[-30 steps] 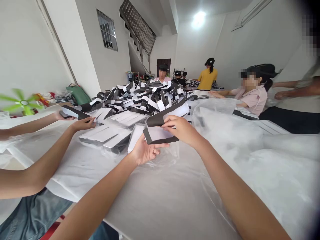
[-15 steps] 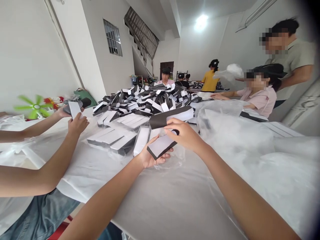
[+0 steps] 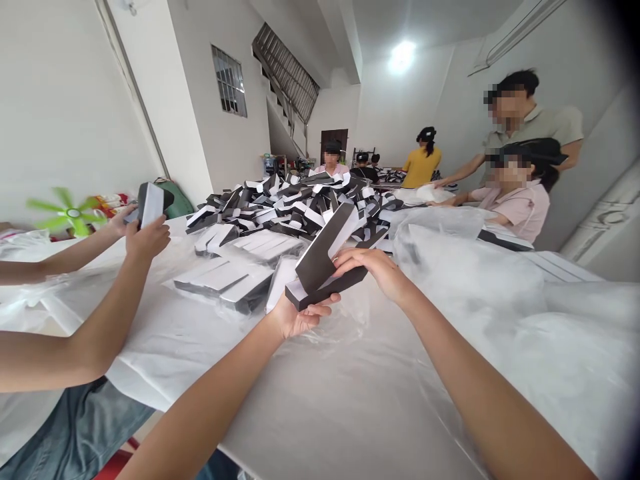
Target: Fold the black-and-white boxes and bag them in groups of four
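Both my hands hold one black-and-white cardboard box piece (image 3: 323, 263) above the table. My left hand (image 3: 300, 315) cups its lower end from beneath, fingers curled around it. My right hand (image 3: 373, 267) grips its right side, with the piece folded so that one flap stands up toward the pile. A big heap of the same black-and-white pieces (image 3: 300, 200) lies just beyond. Bagged flat stacks (image 3: 225, 277) rest to the left of my hands.
A person at my left holds a folded piece (image 3: 150, 203) in both hands. A green fan (image 3: 67, 212) spins at the far left. Several people sit or stand around the white plastic-covered table (image 3: 350, 400). Crumpled clear plastic (image 3: 465, 267) lies at my right.
The flat piece in my hands has been bent, and its upper flap now stands up. The person at my left raised their piece. A standing person came into view at the right.
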`<action>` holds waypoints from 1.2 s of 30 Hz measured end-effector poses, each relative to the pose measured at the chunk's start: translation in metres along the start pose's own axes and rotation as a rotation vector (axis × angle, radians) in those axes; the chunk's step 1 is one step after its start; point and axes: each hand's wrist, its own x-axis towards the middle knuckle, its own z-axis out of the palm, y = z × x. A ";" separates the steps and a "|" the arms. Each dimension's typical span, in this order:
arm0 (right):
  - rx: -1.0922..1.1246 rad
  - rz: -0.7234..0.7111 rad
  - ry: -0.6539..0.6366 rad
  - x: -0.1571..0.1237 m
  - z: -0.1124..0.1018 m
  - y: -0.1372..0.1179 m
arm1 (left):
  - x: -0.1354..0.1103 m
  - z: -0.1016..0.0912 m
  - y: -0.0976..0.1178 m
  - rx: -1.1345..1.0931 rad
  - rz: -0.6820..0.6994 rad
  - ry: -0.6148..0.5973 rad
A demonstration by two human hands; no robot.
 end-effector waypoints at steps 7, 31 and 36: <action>-0.127 0.235 0.146 0.004 0.009 0.010 | 0.009 -0.004 -0.005 -0.085 0.067 -0.043; -0.748 -0.235 -0.168 -0.004 0.094 -0.031 | 0.022 -0.004 -0.046 0.715 0.532 0.597; -0.595 0.010 -0.164 -0.009 0.126 -0.035 | -0.003 -0.010 -0.046 0.497 0.566 0.653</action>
